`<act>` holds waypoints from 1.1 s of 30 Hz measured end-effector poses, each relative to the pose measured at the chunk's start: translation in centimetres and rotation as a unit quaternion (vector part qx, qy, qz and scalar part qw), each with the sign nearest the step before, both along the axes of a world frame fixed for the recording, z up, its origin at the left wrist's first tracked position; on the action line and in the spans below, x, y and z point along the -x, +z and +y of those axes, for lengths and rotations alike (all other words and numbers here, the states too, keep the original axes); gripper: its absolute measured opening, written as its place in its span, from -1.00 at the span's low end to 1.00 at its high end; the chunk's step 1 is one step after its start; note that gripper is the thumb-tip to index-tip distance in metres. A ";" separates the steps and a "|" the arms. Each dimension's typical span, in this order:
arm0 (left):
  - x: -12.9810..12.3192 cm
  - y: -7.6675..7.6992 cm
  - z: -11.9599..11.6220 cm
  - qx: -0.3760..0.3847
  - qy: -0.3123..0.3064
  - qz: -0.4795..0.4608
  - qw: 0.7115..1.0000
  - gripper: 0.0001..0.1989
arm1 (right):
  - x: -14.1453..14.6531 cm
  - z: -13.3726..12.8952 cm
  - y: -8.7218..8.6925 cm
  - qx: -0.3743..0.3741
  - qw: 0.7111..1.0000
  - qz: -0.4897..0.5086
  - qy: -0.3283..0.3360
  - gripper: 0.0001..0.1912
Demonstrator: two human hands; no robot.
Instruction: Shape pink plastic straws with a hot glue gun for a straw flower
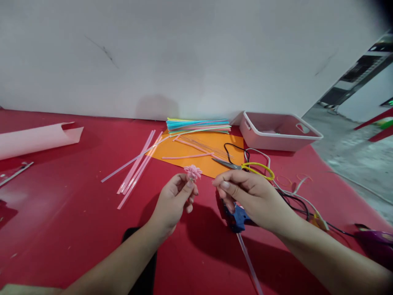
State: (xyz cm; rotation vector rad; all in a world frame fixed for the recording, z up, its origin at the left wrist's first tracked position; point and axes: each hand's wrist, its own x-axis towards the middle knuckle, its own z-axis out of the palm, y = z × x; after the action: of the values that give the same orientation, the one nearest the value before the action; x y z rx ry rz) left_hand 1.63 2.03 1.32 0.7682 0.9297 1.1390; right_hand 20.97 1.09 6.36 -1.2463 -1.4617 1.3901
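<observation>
A small pink fluffy flower [193,172] is pinched between the thumb and fingers of my left hand [176,198], above the red table [76,229]. To its right, the thumb and index finger of my right hand [248,194] are pressed together; anything between them is too small to make out. Partly hidden under my right hand lies a blue glue gun [238,220] with a clear glue stick [250,262] sticking out toward me. Scissors with yellow handles [258,167] rest just beyond my right hand, on the edge of an orange sheet [196,144].
Colored pipe cleaners [198,125] are bundled near the wall, left of a pink basket [281,141]. Clear pinkish sticks [138,168] lie left of center. Cables [294,196] tangle at the right. A pink paper roll [37,139] lies far left, a dark object [147,270] near me.
</observation>
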 end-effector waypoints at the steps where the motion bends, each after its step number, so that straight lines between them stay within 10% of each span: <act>1: 0.0 0.1 0.0 0.007 0.000 -0.006 1.000 -0.55 | 0.1 -0.1 -0.1 -0.012 1.000 -0.011 -0.005 -0.58; 12: 0.4 -0.1 0.6 0.092 -0.023 -0.037 0.995 -0.61 | 0.1 0.4 -1.3 -0.012 0.998 0.063 -0.026 -0.49; 18: 0.4 -0.2 0.5 0.129 -0.036 -0.038 0.990 -0.76 | -1.1 0.8 -0.2 -0.128 0.986 -0.077 -0.068 -0.62; 25: 0.5 0.2 0.5 0.149 -0.051 -0.025 0.987 -0.79 | -4.8 0.2 -1.4 -0.299 0.883 -0.315 -0.176 -0.66; 33: 0.3 0.0 0.5 0.144 -0.040 -0.010 0.989 -0.83 | -8.8 -3.0 -5.0 -0.197 0.879 -0.431 0.057 -0.46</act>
State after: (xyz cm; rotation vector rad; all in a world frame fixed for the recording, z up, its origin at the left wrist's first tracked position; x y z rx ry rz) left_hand 1.36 2.52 1.33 0.5530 1.0113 0.9166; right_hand 29.81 -1.90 1.35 -1.5980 -2.2967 0.5061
